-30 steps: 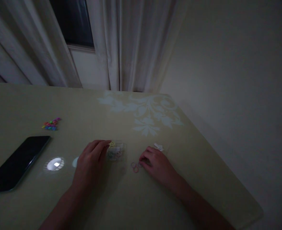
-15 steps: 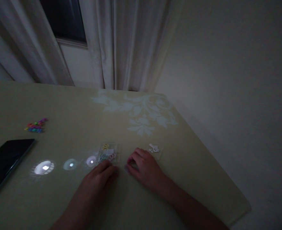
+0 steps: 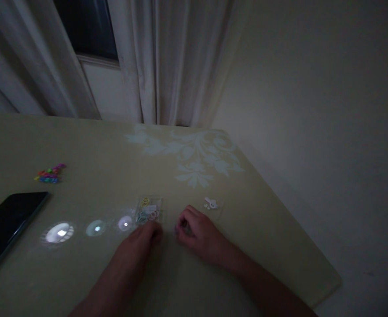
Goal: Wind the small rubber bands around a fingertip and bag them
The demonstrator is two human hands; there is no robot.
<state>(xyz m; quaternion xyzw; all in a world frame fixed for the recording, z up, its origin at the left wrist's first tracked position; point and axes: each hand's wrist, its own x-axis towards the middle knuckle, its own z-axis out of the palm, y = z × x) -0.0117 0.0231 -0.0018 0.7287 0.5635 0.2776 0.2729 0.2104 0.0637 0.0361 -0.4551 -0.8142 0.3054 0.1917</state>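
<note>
A small clear box (image 3: 150, 209) with compartments holds yellow, teal and pink rings and a white piece. My left hand (image 3: 143, 237) is at the near edge of this box, its fingers curled and their tips hidden. To the right of it, my right hand (image 3: 194, 229) is closed in a pinch, and what it holds is too small and dark to make out. Several small white pieces (image 3: 211, 203) lie on a clear flat piece just beyond my right hand. The two hands are apart.
A dark tablet or phone (image 3: 11, 224) lies at the left. Beyond it is a pile of small colourful pieces (image 3: 50, 174). Bright round light reflections show on the table (image 3: 108, 273). Curtains (image 3: 181, 61) hang behind the table, and a wall stands to the right.
The fingers of my left hand have curled in more. My right hand has shifted very slightly right, with its fingers drawn closer together.
</note>
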